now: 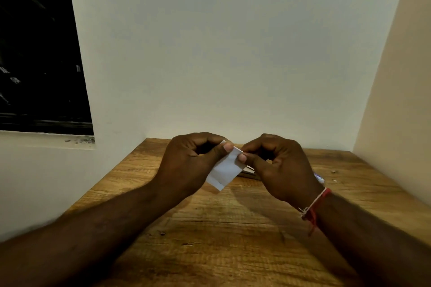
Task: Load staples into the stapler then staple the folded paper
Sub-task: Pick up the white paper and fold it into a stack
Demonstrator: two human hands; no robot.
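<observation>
Two hands [191, 158] [279, 165], folded paper [225, 170] pinched between both thumbs above table [210, 228].

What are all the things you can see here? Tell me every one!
folded paper: one, white, held up between both hands above the table
table: one, brown wood, under the hands
object behind the right hand: one, mostly hidden, on the table; cannot tell what
window: one, dark, left wall
wrist thread: one, red and white, right wrist
left hand: pinching the paper's top
right hand: pinching the paper's top
</observation>
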